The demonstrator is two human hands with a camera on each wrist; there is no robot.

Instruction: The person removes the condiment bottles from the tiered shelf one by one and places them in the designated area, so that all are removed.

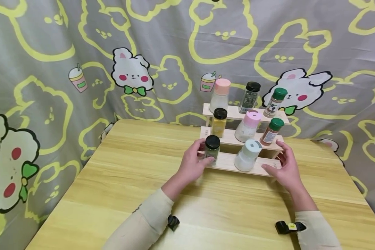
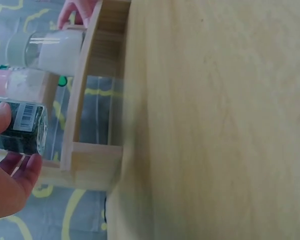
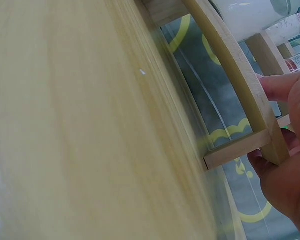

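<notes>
My left hand (image 1: pixel 192 161) grips a small glass jar of dark green dried herbs (image 1: pixel 212 152) with a black lid, thumb on one side and fingers on the other. In the left wrist view the base of this herb jar (image 2: pixel 27 127) appears slightly apart from the left end of the lowest tier. My right hand (image 1: pixel 285 168) holds the right end of the three-tier wooden rack (image 1: pixel 226 162), its thumb on the bottom tier's top and its fingers around the end. Beside the herb jar, on the same tier, stands a white-filled shaker with a pale grey lid (image 1: pixel 247 156).
The middle tier bears a yellow spice jar (image 1: pixel 219 123), a pink-lidded shaker (image 1: pixel 248 126) and a green-capped bottle (image 1: pixel 271 132). On the top tier stand a pink-lidded shaker (image 1: pixel 220 95), a black-lidded jar (image 1: pixel 249 99) and a green-capped bottle (image 1: pixel 274 103). A patterned curtain (image 1: pixel 168 41) hangs behind the wooden table (image 1: pixel 137 149).
</notes>
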